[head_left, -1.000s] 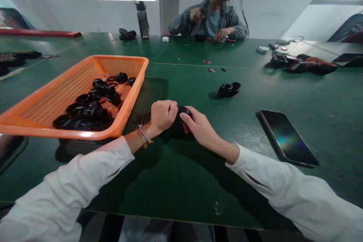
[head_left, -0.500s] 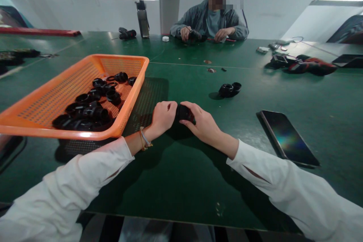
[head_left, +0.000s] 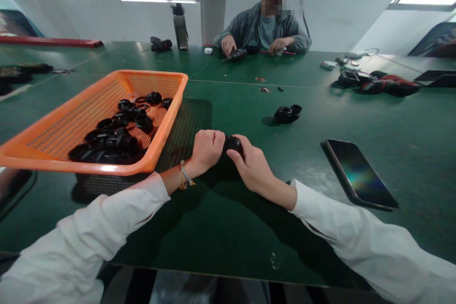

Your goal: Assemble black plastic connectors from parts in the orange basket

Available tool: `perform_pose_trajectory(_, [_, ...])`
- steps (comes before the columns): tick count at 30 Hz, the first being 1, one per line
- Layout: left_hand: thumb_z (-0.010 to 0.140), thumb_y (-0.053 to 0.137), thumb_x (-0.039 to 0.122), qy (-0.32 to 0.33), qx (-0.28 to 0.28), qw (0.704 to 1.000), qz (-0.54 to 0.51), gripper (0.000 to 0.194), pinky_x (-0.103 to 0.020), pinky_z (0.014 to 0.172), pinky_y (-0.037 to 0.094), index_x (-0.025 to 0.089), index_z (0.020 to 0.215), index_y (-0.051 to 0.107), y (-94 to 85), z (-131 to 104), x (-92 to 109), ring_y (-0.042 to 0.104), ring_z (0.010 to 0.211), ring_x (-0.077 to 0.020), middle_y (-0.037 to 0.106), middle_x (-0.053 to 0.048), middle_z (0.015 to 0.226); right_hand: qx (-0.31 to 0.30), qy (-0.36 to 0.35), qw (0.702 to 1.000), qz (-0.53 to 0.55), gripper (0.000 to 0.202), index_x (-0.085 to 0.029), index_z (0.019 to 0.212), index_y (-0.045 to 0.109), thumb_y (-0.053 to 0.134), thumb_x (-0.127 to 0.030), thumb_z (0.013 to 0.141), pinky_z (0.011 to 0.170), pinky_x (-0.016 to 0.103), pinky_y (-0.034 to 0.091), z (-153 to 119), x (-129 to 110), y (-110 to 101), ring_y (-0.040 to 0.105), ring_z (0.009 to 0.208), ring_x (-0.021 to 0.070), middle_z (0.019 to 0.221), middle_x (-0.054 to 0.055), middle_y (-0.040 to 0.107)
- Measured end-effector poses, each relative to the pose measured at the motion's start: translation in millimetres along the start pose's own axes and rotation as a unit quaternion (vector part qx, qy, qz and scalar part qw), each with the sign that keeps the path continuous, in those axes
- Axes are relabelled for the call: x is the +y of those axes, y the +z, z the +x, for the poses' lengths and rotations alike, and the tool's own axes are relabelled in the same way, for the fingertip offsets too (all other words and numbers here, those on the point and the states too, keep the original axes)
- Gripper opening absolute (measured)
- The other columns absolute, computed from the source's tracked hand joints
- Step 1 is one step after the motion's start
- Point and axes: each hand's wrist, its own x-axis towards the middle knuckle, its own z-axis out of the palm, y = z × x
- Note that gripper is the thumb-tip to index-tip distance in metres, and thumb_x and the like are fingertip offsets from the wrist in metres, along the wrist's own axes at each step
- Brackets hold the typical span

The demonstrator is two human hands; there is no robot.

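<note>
Between my two hands, low over the green table, is a black plastic pipe fitting (head_left: 233, 144). My left hand (head_left: 209, 148) is closed around its left end, so that part is hidden. My right hand (head_left: 252, 161) grips the right end, thumb on the near side and fingers curled over the far side. To the left, an orange basket (head_left: 167, 128) holds several black fittings (head_left: 117, 140) and rings. Another black pipe fitting (head_left: 288, 113) lies on the table beyond my right hand.
A smartphone (head_left: 359, 171) lies to the right on the green table (head_left: 213, 232). Across the table a person (head_left: 265, 28) handles a dark power tool (head_left: 238, 54). A bottle (head_left: 180, 28) stands at the back, and red-and-black items (head_left: 388, 83) lie at the far right.
My right hand has turned around the fitting, its thumb now higher and its fingers lower. The left hand keeps its hold. Opposite, the person's hand and tool have shifted slightly.
</note>
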Motion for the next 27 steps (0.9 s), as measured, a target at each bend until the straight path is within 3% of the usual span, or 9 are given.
perform_pose_trajectory(8, [0.079,0.026,0.024,0.048,0.034,0.998,0.001,0.042,-0.027,0.054,0.036,0.016,0.052,0.057,-1.7,0.9,-1.3,0.058,0.055,-0.0161,0.065,-0.009,0.057,-0.019,0.099,0.98,0.174,0.031,-0.017,0.095,0.054,0.04,-0.043,0.085,0.054,0.027,0.038,-1.8,-5.5,3.9,0.05,0.058,0.0156,0.064,0.001,0.054])
perform_pose_trajectory(13, [0.079,0.025,0.022,0.042,0.022,0.999,-0.015,0.04,-0.027,0.052,0.031,0.017,0.05,0.052,-2.8,1.6,0.4,0.052,0.05,-0.0142,0.059,-0.005,0.052,-0.038,0.078,0.985,0.151,0.029,-0.017,0.099,0.051,0.044,-0.041,0.084,0.054,0.026,0.037,1.8,-5.0,0.2,0.049,0.055,0.0142,0.062,-0.001,0.053])
perform_pose_trajectory(16, [0.08,0.027,0.021,0.006,-0.013,1.0,-0.013,0.039,-0.027,0.05,0.028,0.017,0.05,0.051,-1.9,3.0,2.1,0.048,0.049,-0.0137,0.055,-0.003,0.05,-0.045,0.066,0.989,0.124,0.027,-0.018,0.1,0.05,0.047,-0.038,0.082,0.055,0.026,0.039,6.5,-0.2,-2.0,0.052,0.058,0.015,0.065,-0.001,0.056])
perform_pose_trajectory(20, [0.085,0.029,0.021,-0.047,-0.052,0.997,-0.02,0.035,-0.025,0.053,0.032,0.017,0.065,0.057,0.8,6.8,4.0,0.054,0.058,-0.0153,0.061,-0.003,0.062,-0.022,0.058,0.989,0.132,0.029,-0.019,0.103,0.05,0.052,-0.036,0.079,0.063,0.029,0.044,15.3,13.6,-5.0,0.056,0.068,0.0155,0.082,0.002,0.06])
perform_pose_trajectory(24, [0.084,0.038,0.019,-0.067,-0.052,0.995,-0.048,0.021,-0.026,0.061,0.039,0.017,0.088,0.058,3.1,9.4,4.4,0.059,0.072,-0.0164,0.064,-0.003,0.078,0.046,0.062,0.993,0.095,0.036,-0.019,0.104,0.05,0.059,-0.034,0.073,0.066,0.03,0.045,25.3,30.2,-12.8,0.056,0.068,0.0157,0.085,0.002,0.06])
perform_pose_trajectory(27, [0.08,0.044,0.016,-0.061,-0.047,0.996,-0.042,0.017,-0.027,0.067,0.043,0.016,0.093,0.055,4.7,9.1,3.8,0.059,0.076,-0.0167,0.062,-0.004,0.083,0.1,0.042,0.994,0.033,0.035,-0.02,0.104,0.053,0.059,-0.034,0.073,0.069,0.032,0.046,32.7,43.1,-21.6,0.056,0.071,0.0167,0.09,0.004,0.061])
